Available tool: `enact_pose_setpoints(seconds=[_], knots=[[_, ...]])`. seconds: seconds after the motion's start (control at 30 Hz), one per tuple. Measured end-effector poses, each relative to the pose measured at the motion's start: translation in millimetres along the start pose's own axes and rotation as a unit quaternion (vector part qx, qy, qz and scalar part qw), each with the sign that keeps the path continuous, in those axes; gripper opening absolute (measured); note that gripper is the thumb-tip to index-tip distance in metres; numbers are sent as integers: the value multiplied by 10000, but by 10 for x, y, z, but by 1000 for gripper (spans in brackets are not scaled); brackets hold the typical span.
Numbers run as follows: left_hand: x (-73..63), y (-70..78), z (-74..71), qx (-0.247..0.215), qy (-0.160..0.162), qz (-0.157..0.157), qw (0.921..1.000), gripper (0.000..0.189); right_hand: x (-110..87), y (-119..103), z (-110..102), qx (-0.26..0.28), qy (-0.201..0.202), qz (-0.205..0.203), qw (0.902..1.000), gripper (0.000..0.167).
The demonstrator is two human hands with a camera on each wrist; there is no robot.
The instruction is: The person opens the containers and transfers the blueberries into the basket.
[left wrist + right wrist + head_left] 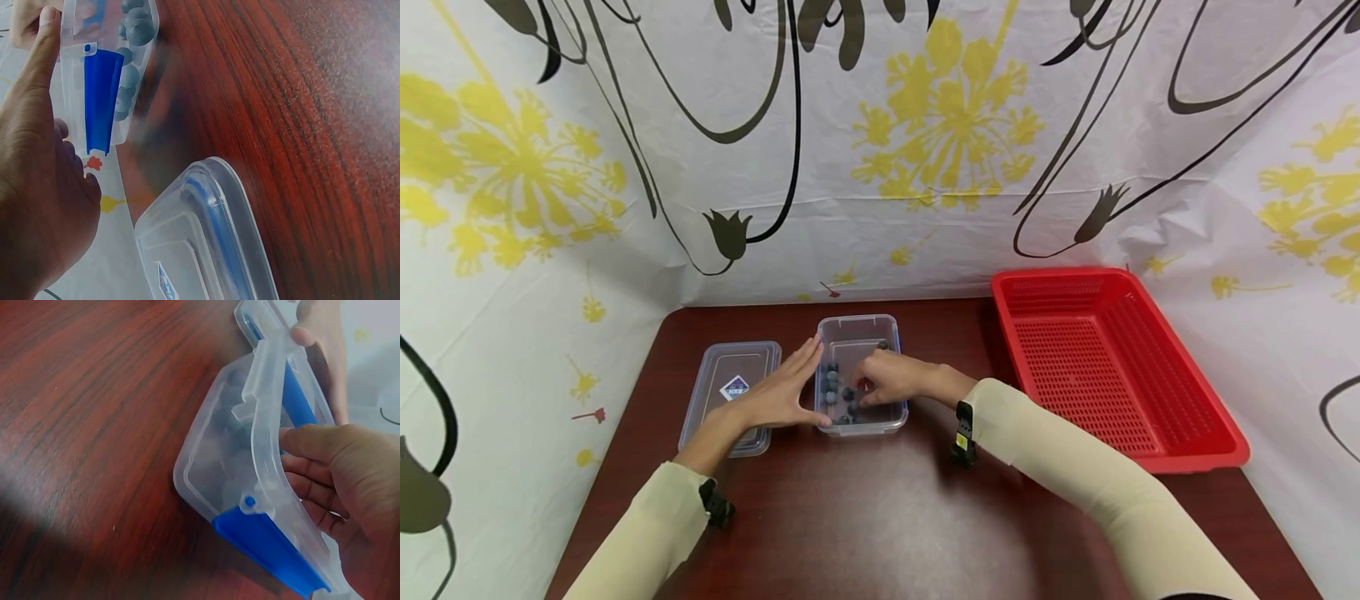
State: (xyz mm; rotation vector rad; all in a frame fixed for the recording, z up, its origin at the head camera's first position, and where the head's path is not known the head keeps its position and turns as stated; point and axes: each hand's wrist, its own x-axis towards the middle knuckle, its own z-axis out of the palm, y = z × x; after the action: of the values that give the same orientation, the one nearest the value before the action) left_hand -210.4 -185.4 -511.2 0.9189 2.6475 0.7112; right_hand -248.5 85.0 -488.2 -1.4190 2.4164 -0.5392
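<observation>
The likeliest trouble, as I judge it, is a ball getting away: the small balls [831, 387] look round and smooth, lie loose at the near end and left side of the clear box [852, 332], and could squirt from under the fingertips if pressed off-centre. One lifted over the rim with a weak hold could drop onto the table [865, 517], which looks glossy, and roll off. The box itself looks light, so a wrist leaning on its right wall might tip or slide it, and a sleeve or wrist could snag on the blue clip [269, 547] hanging off the side. The lid [730, 385] lies under the left wrist's path, just beside the box, where a careless forearm could shove it; the red basket [1138, 450] stands near the right arm. As for the grip, the left hand [782, 396] is spread wide, thumb at the near left corner and straight fingers along the left rim, seemingly touching it to steady it without clasping. The right hand [891, 375] reaches over the right wall with its fingers bent down among the balls; the cloudy plastic hides the tips, so I cannot tell whether they pinch a ball.
</observation>
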Motion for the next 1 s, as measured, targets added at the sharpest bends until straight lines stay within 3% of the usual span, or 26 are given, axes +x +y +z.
enact_pose_setpoints(seconds=[0.47,0.83,1.0], knots=[[-3,2,4,2,-48,-81,10000,132,81,-26,144,-498,-223,293,9981,23],[-4,1,4,96,-37,-56,9999,132,94,-29,226,-891,-151,342,9953,22],[-6,5,0,89,-45,-59,9999,132,83,-12,209,-688,64,221,9974,16]])
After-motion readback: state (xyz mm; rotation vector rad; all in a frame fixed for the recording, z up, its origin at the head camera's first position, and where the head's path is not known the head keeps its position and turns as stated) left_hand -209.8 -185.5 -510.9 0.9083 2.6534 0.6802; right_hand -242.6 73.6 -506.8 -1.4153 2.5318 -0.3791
